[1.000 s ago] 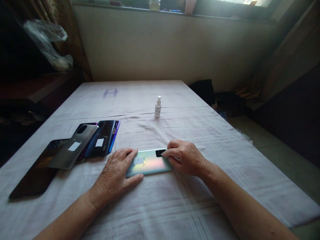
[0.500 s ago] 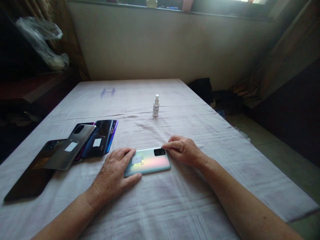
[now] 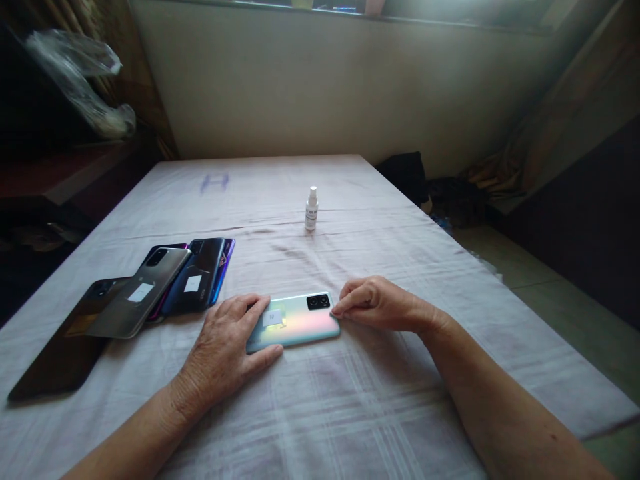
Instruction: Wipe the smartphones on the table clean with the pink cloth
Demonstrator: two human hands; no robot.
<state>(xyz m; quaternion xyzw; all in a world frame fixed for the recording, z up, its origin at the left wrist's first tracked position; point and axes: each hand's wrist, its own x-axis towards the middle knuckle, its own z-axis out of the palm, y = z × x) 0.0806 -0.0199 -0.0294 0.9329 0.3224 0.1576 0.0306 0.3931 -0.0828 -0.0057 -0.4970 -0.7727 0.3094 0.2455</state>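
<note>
A pale iridescent smartphone (image 3: 305, 323) lies back side up on the cloth, with a black camera block at its right end and a small white numbered label. Its left end is gripped by my left hand (image 3: 227, 340), thumb along the near edge and fingers over the far edge. My right hand (image 3: 373, 303) is closed, its fingertips pinched together at the phone's right edge just beside the cameras. Whatever is between those fingertips, if anything, is hidden. A small white bottle (image 3: 311, 212) stands upright farther back.
Left of my left hand, several phones overlap: a dark brown one (image 3: 60, 353), a grey one (image 3: 143, 283) and a dark blue one (image 3: 197, 287), among others. A pale checked cloth (image 3: 350, 413) covers the table. A wall (image 3: 320, 93) rises behind it.
My right hand's fingertips have slid from the phone's far edge near the cameras down its right edge, toward me. My left hand keeps its grip. The camera view shifted slightly.
</note>
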